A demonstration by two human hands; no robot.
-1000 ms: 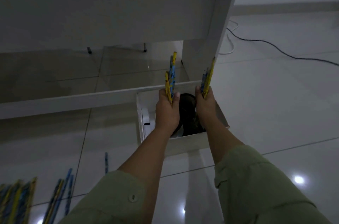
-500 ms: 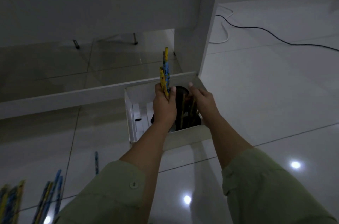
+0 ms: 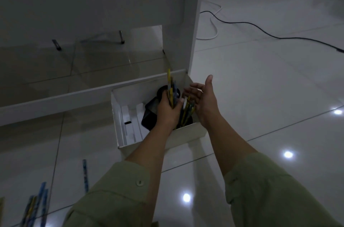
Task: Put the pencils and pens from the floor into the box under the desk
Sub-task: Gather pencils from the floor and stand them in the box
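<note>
White cardboard makes up the open box [image 3: 188, 134] that sits on the glossy tiled floor [image 3: 260, 96], tucked against the foot of the white desk [image 3: 193, 22], just in front of its low crossbar [image 3: 74, 96]. Our left hand [image 3: 168, 108] is down inside the box, its fingers curled round a bundle of pencils [image 3: 171, 90], yellow and blue, which stand upright out of our fist with their tips rising above the far rim. Our right hand [image 3: 203, 102] hovers over the box's right side with the palm turned toward the left hand, fingers spread and relaxed, thumb pointing up, holding nothing. Between our two hands more pencils and pens [image 3: 187, 110] lie leaning in the box, yellow, green and pale ones, resting against a dark object [image 3: 151, 113] whose kind we cannot make out. The left part of the box shows white folded inserts [image 3: 129, 122]. Behind us on the floor, at the lower left, a single blue pencil [image 3: 85, 175] lies alone, and farther left a small group of blue and yellow pencils [image 3: 36, 205] lies side by side. Our pale green sleeves [image 3: 260, 189] fill the bottom of the view. A black cable [image 3: 260, 30] and a white cable [image 3: 214, 20] trail across the tiles to the right of the desk.
</note>
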